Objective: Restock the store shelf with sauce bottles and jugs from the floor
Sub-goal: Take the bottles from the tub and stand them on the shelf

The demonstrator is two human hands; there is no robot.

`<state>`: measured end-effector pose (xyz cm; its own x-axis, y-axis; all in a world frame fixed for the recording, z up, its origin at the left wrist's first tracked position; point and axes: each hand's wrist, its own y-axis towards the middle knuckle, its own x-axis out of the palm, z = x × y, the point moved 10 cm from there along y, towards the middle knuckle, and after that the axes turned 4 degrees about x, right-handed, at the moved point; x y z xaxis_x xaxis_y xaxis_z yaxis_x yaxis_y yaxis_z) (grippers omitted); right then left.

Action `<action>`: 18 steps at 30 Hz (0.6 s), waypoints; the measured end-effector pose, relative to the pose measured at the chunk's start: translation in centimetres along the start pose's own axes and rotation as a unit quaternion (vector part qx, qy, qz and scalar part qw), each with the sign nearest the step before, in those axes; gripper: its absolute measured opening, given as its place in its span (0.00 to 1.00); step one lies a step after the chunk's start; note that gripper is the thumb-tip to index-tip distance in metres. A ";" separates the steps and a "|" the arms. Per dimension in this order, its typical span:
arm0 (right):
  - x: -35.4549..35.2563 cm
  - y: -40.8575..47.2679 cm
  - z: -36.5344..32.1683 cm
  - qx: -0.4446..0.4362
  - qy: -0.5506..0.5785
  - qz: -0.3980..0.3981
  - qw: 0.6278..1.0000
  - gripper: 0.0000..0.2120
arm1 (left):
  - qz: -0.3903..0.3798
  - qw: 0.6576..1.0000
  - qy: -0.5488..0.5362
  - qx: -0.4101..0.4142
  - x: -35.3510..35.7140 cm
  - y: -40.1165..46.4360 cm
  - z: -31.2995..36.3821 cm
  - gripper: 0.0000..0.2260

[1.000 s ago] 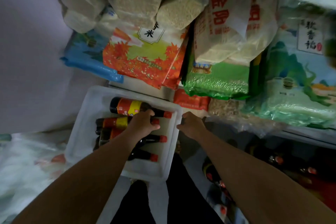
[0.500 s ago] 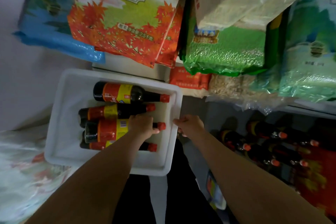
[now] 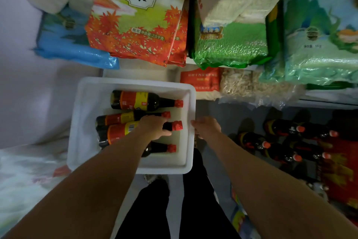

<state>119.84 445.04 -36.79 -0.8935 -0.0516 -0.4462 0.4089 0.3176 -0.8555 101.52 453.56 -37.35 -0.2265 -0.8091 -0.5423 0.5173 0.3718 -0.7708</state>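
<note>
— What is in the white plastic tub?

— Four dark glass sauce bottles with red caps and red-and-yellow labels. They lie on their sides, caps pointing to the tub's right wall.

— What is the left hand doing?

— Its fingers are curled around the third bottle from the top, grasping it near the neck, inside the tub.

— And the right hand?

— It is at the tub's right rim, fingers curled on the edge.

— Anything beside the tub?

— To its right, more dark bottles with red caps stand on a low shelf. Above the tub are colourful rice bags.
</note>
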 end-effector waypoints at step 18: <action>-3.5 -24.4 -12.3 -0.273 0.186 -0.228 0.916 0.19 | 0.232 0.842 -0.439 0.212 -27.9 -24.7 8.2 0.17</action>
<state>110.65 449.12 -11.10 -0.9913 -0.0024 0.1319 -0.0853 0.7745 -0.6269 101.78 463.23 -0.41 0.6823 -0.7150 -0.1526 0.6723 0.6956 -0.2534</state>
